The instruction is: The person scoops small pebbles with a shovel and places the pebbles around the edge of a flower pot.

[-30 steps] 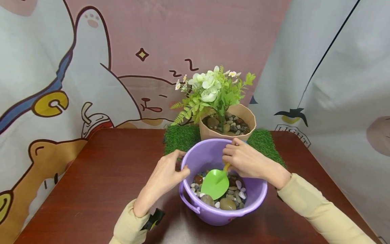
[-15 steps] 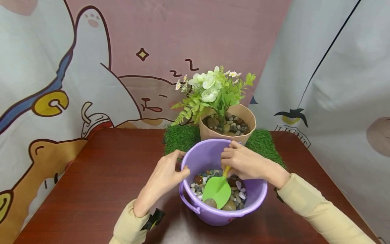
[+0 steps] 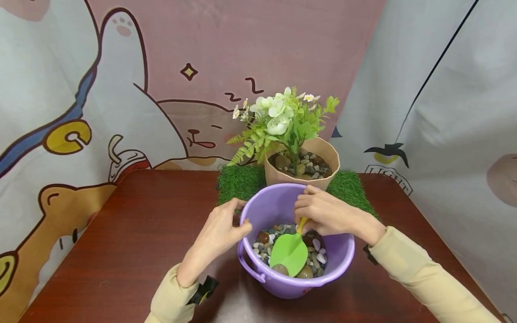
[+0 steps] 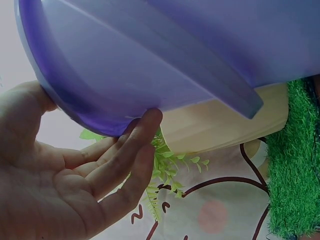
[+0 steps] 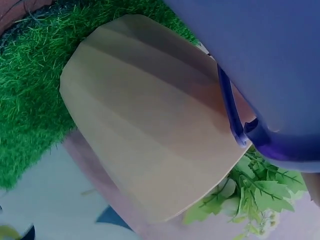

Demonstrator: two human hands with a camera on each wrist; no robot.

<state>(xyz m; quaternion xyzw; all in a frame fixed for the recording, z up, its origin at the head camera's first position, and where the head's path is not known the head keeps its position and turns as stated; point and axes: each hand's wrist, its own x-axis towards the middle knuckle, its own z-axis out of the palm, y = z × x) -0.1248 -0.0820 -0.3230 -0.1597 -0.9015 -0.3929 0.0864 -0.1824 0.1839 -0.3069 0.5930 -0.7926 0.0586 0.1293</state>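
Note:
A purple bucket (image 3: 268,208) stands on the table with pebbles (image 3: 316,259) in its bottom. At its left rim my left hand (image 3: 214,233) pinches the wall, thumb inside and fingers outside; the left wrist view shows the fingers (image 4: 120,160) against the bucket's outside. My right hand (image 3: 329,211) reaches over the bucket and grips the yellow handle of a toy shovel, most of which the hand hides. The green blade (image 3: 289,255) of the shovel lies tilted among the pebbles, its tip behind a large brown stone (image 3: 280,269). Only a sliver of the right hand enters the right wrist view.
Just behind the bucket, a beige flowerpot (image 3: 328,157) with stones, white flowers (image 3: 276,112) and green leaves stands on an artificial grass mat (image 3: 350,190). The bucket's handle (image 3: 249,268) hangs at its left side. A printed cloth backdrop (image 3: 258,45) rises behind the brown table (image 3: 153,224).
The shovel blade has moved toward the front of the bucket and slightly right, down to the large brown stone. More of the yellow handle shows. The left hand and bucket stay put.

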